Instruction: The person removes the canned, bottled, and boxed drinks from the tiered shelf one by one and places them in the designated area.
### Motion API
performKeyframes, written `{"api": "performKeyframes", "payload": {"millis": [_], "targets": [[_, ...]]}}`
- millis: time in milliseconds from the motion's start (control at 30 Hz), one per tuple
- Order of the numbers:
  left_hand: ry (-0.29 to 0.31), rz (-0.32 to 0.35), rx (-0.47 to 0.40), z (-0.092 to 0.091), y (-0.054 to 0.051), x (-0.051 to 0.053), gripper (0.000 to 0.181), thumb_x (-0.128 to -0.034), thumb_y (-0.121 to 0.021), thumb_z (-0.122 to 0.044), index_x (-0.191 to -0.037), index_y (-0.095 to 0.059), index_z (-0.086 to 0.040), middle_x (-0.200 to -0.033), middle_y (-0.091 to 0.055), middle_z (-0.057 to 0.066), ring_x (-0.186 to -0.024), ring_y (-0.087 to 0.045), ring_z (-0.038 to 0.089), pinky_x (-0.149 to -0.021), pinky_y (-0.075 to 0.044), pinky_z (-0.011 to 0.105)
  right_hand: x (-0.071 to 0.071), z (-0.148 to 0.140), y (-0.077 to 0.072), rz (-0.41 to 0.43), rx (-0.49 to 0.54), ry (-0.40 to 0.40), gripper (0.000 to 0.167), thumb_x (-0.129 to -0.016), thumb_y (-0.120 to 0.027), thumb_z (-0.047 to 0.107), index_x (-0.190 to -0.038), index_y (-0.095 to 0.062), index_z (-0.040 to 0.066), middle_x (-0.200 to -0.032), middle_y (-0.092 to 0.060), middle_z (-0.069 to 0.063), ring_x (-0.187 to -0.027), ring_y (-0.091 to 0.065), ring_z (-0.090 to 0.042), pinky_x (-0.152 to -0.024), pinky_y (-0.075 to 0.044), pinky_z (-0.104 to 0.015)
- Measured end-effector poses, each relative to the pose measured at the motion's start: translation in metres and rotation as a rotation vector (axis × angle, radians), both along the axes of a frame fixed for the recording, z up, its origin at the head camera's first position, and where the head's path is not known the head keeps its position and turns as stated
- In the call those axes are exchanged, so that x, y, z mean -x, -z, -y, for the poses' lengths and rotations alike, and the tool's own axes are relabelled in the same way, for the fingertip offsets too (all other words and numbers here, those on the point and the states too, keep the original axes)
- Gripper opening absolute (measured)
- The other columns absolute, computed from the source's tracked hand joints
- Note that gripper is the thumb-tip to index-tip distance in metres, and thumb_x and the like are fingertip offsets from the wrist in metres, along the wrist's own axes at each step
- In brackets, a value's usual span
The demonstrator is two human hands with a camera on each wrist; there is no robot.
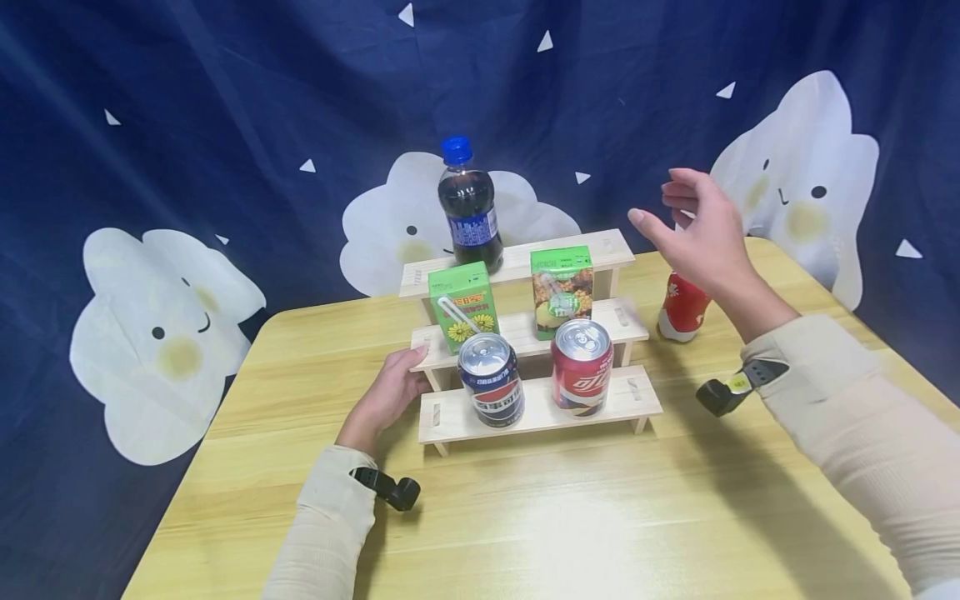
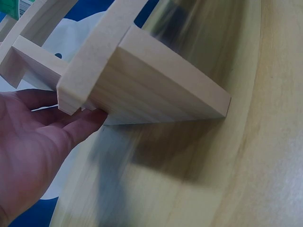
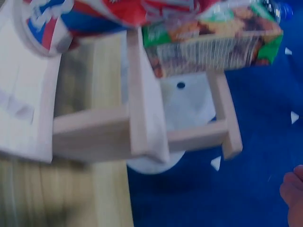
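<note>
A three-tier wooden shelf (image 1: 540,410) holds a dark cola bottle with a blue cap (image 1: 471,208) on top, two green drink cartons (image 1: 461,304) (image 1: 562,287) in the middle, and a blue can (image 1: 491,383) and a red can (image 1: 582,371) at the bottom. My left hand (image 1: 386,396) grips the middle tier's left end; in the left wrist view its fingers (image 2: 85,125) meet the wood. Raised right of the shelf, my right hand (image 1: 701,229) has its thumb apart and nothing visible held. Behind it, a red-labelled bottle (image 1: 682,310) is partly hidden.
The wooden table (image 1: 300,350) has a rounded far left corner. Close behind it hangs a dark blue curtain (image 1: 300,75) with white clouds and triangles. The red-labelled bottle stands to the right of the shelf, near the table's far side.
</note>
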State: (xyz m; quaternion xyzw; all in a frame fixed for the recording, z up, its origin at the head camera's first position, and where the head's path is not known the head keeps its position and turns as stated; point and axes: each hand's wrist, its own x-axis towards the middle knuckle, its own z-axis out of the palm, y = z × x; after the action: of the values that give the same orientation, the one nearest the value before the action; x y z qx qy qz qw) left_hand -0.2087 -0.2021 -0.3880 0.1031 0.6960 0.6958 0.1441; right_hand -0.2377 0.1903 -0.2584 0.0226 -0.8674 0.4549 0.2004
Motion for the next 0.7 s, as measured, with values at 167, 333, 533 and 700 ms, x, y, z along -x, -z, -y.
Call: {"api": "performKeyframes", "payload": {"millis": [167,333,533,700], "targets": [[-0.01,0.01,0.004,0.0,-0.001,-0.001,0.052,-0.1,-0.031,-0.025,-0.136,-0.035,0.012,-0.119,-0.057,0.01,-0.103,-0.059,0.011,-0.093,-0.048,0.037,-0.005,0.016,-0.009,-0.016,-0.018,-0.059,0.074,-0.086,-0.063,0.042,-0.145,-0.031,0.011,-0.14,-0.045,-0.011,-0.129,-0.044,-0.024,-0.109,-0.035,-0.038],[-0.021,0.0,0.006,0.0,-0.002,-0.002,0.051,-0.1,-0.03,-0.024,-0.135,-0.036,0.013,-0.117,-0.059,0.008,-0.102,-0.06,0.01,-0.092,-0.048,0.037,-0.007,0.032,-0.019,-0.037,-0.005,-0.125,0.073,-0.086,-0.064,0.041,-0.144,-0.033,0.01,-0.139,-0.047,-0.011,-0.128,-0.046,-0.023,-0.108,-0.036,-0.036],[-0.014,0.0,-0.007,0.0,-0.001,-0.001,0.051,-0.1,-0.031,-0.024,-0.135,-0.036,0.013,-0.113,-0.06,0.003,-0.101,-0.06,0.01,-0.092,-0.048,0.037,-0.008,0.052,-0.029,-0.02,0.009,-0.167,0.073,-0.085,-0.065,0.042,-0.144,-0.033,0.013,-0.138,-0.048,-0.01,-0.127,-0.048,-0.02,-0.107,-0.037,-0.034],[0.004,-0.007,-0.003,0.0,-0.001,0.0,0.052,-0.1005,-0.031,-0.025,-0.135,-0.035,0.014,-0.114,-0.06,0.002,-0.102,-0.06,0.01,-0.09,-0.049,0.036,-0.008,0.07,-0.034,0.02,0.018,-0.195,0.073,-0.085,-0.064,0.044,-0.145,-0.032,0.016,-0.14,-0.047,-0.006,-0.127,-0.047,-0.017,-0.106,-0.039,-0.034]]}}
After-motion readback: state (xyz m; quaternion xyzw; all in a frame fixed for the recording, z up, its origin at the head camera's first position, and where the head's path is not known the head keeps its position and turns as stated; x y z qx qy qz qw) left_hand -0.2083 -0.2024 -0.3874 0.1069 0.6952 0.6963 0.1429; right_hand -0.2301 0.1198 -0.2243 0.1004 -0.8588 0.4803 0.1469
